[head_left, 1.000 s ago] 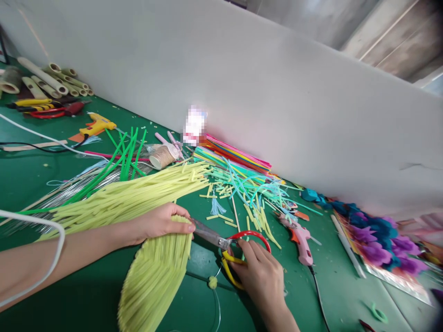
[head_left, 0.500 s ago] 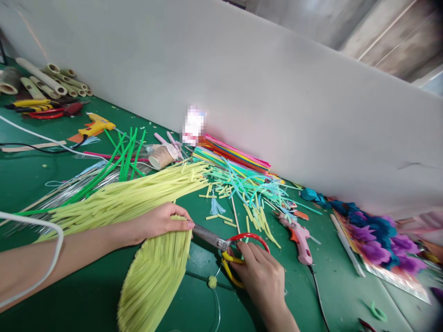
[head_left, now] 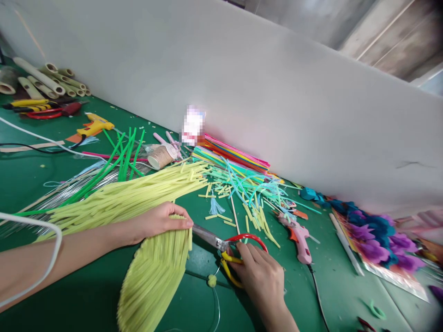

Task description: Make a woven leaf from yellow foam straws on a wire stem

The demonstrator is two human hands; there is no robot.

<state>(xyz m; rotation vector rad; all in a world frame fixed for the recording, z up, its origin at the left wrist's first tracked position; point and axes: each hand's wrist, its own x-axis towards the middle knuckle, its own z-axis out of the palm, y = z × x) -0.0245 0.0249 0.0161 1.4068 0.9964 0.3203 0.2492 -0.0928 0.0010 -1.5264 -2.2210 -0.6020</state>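
Observation:
My left hand (head_left: 159, 222) presses down on the top end of a fan of pale yellow strips (head_left: 155, 272) lying on the green table (head_left: 31, 170). My right hand (head_left: 259, 276) grips scissors (head_left: 226, 246) with one red and one yellow handle loop. The blades point left and meet the strip ends just by my left fingertips. A larger loose bundle of yellow strips (head_left: 131, 193) lies behind my left hand.
A pink glue gun (head_left: 297, 235) lies right of the scissors, a yellow glue gun (head_left: 93, 125) at the back left. Green strips (head_left: 126, 154), a twine spool (head_left: 159, 157), coloured strips (head_left: 235, 159), cut scraps, cardboard tubes (head_left: 44, 80) and blue-purple flower pieces (head_left: 380, 235) crowd the white wall (head_left: 277, 92).
The scissors and my right hand have shifted slightly left, toward the strip ends. My left hand stays put on the fan.

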